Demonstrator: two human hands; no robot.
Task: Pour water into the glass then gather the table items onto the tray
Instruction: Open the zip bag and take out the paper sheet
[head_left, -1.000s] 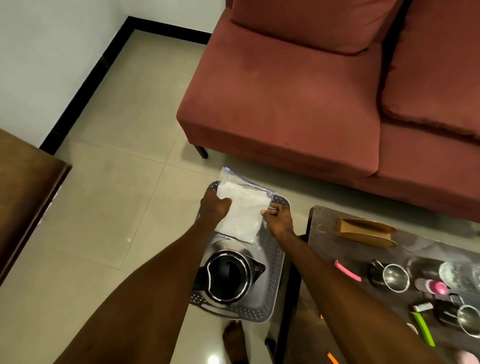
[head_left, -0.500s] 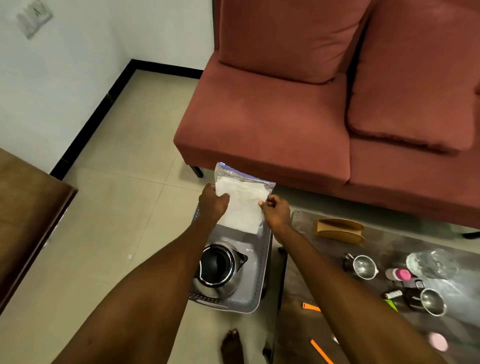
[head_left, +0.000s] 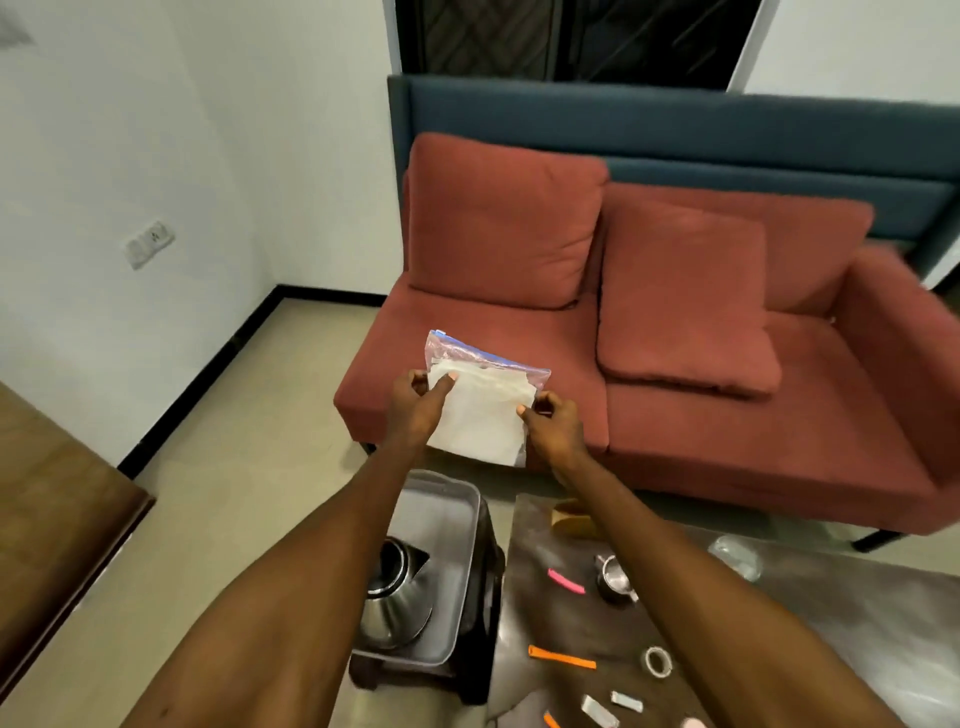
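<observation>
**Bag held aloft, tray waiting below**

The red sofa (head_left: 675, 364) fills the background; the dark table (head_left: 779, 623) sits at lower right with a clip (head_left: 562, 658) and small cup (head_left: 615, 577) on it. The grey tray (head_left: 441, 519), beside the table, carries the kettle (head_left: 395, 597). Risk: the limp plastic bag (head_left: 483, 410), held well above the tray, could slip or sag if either pinch loosens. The left hand (head_left: 418, 405) pinches its left edge, the right hand (head_left: 553, 423) its right edge, fingers closed tight on the plastic.
</observation>
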